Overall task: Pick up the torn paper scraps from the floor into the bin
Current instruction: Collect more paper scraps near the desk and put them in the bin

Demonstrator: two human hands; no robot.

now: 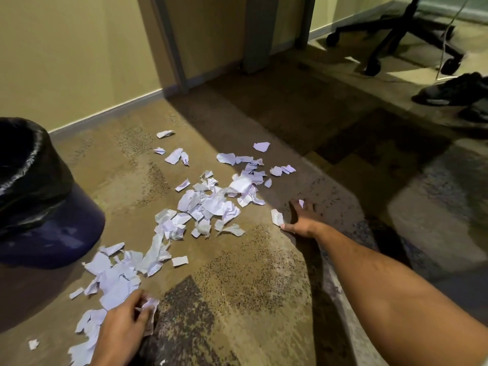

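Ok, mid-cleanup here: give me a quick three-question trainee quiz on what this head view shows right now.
1. True or false: the bin stands to the left of the paper scraps and is lined with a black bag.
2. Which hand is closed on a crumpled scrap? A) left hand B) right hand C) neither
3. Fill in: the right hand is spread flat on the ____, at the right edge of the scraps.

Key
1. True.
2. A. The left hand grips a scrap near the bottom of the view; the right is open.
3. Carpet.
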